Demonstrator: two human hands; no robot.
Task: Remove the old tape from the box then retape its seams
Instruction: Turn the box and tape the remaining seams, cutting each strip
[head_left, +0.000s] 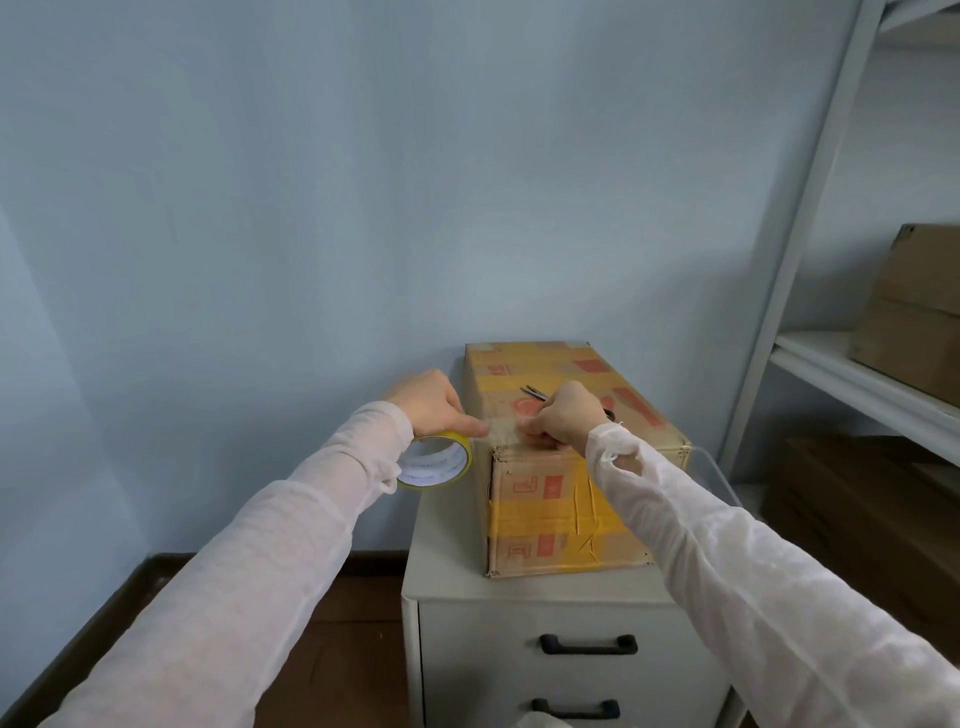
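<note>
Here, left hand (428, 402) gripping tape roll (436, 465), right hand (563, 415) pinching strip (501, 430)

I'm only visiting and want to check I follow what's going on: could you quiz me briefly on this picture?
1. True or false: the left hand grips the tape roll while the right hand pinches the tape strip pulled from it.
2. The box stands on: A) a shelf, B) a drawer cabinet, C) the floor.
3. Which tool lies on top of the box, just beyond the right hand?

Key: 1 true; 2 B; 3 scissors.
</note>
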